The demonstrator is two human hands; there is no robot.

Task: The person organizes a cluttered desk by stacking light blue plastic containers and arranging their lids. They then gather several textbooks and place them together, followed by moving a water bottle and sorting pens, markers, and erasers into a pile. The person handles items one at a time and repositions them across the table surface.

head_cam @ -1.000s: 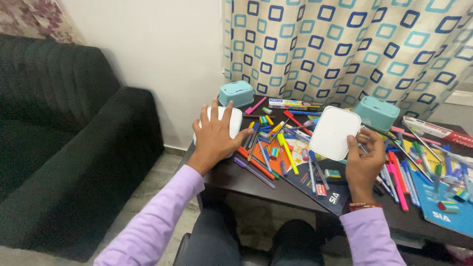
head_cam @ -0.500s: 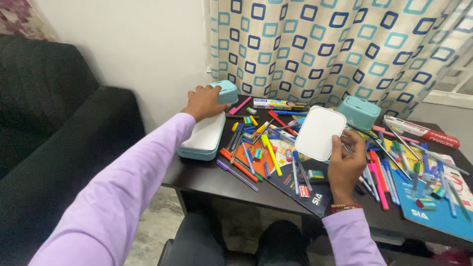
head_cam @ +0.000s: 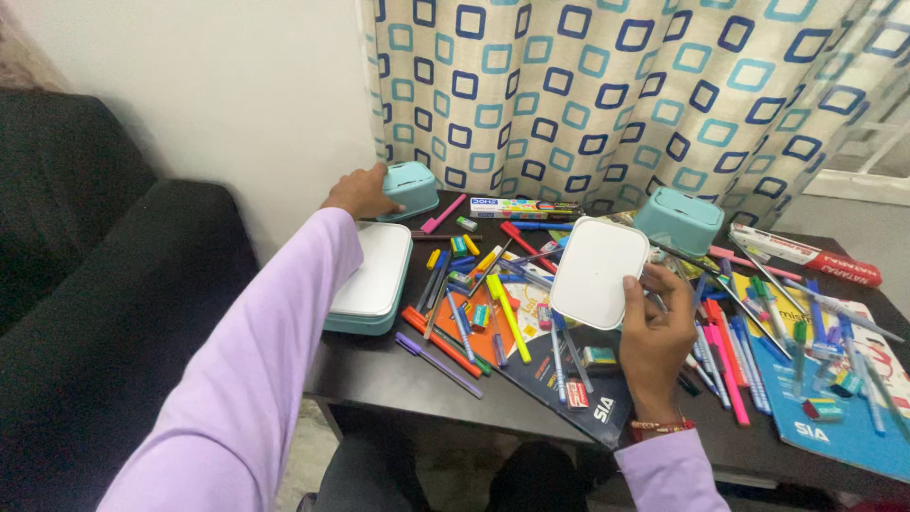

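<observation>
My left hand (head_cam: 358,192) is closed around the small teal box (head_cam: 409,188) at the table's (head_cam: 379,379) back left corner, and my right hand (head_cam: 656,327) grips the white lid (head_cam: 597,271) tilted above the middle. The long teal case (head_cam: 368,277) lies shut along the left edge. Pens (head_cam: 507,318) and erasers (head_cam: 600,356) lie scattered loose, so sorting looks barely begun.

My left hand (head_cam: 358,192) hid pt of the teal box (head_cam: 409,188); blue book (head_cam: 834,417) was cut off at rt edge.
</observation>
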